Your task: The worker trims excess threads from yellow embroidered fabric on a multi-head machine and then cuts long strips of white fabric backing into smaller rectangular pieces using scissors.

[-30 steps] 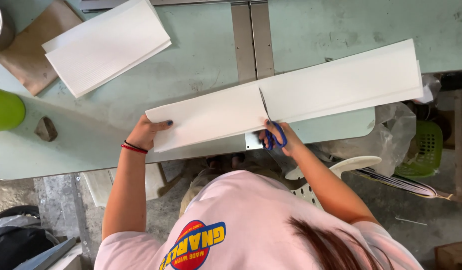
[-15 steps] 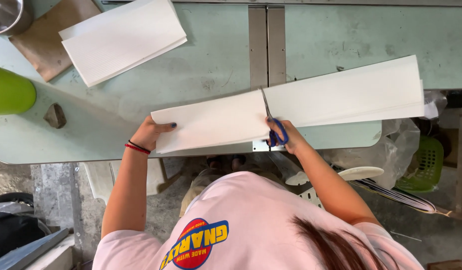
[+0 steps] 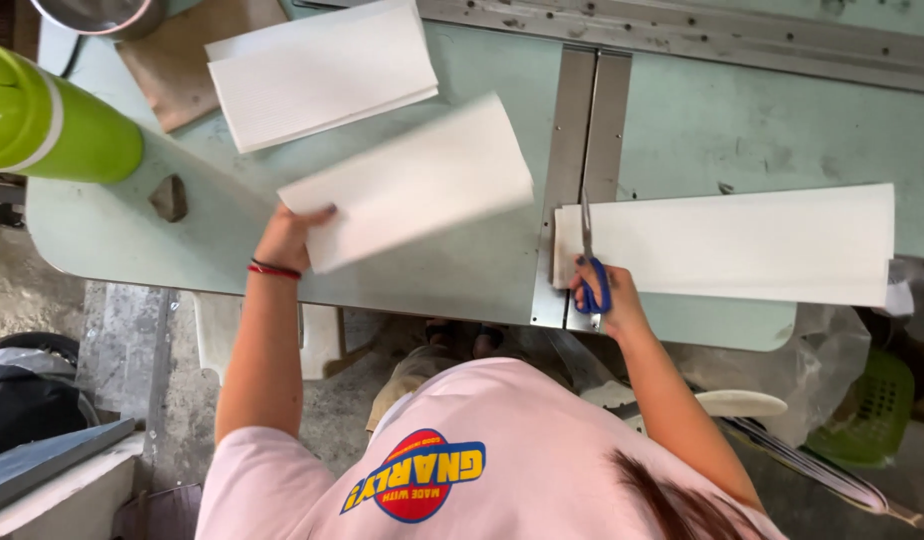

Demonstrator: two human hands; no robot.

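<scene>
On the pale green table [image 3: 462, 270], the left hand [image 3: 287, 235] is pinching a blurred cut white sheet [image 3: 412, 180] at its corner. The right hand [image 3: 607, 295] is gripping blue-handled scissors [image 3: 590, 255], fingers hidden in the loops, blades resting on the long white strip [image 3: 732, 245].

White sheet [image 3: 407, 185] tilted, held; blue-handled scissors [image 3: 590, 255] over strip [image 3: 742, 245].

I count three lots of white sheet on my worktop [image 3: 462, 270]: a cut piece [image 3: 407, 183], a long strip [image 3: 742, 243] and a stack [image 3: 317, 70]. There is one pair of blue-handled scissors [image 3: 590, 262], one green bottle [image 3: 52, 120], one brown card [image 3: 177, 65] and one metal bowl [image 3: 97, 12].
</scene>
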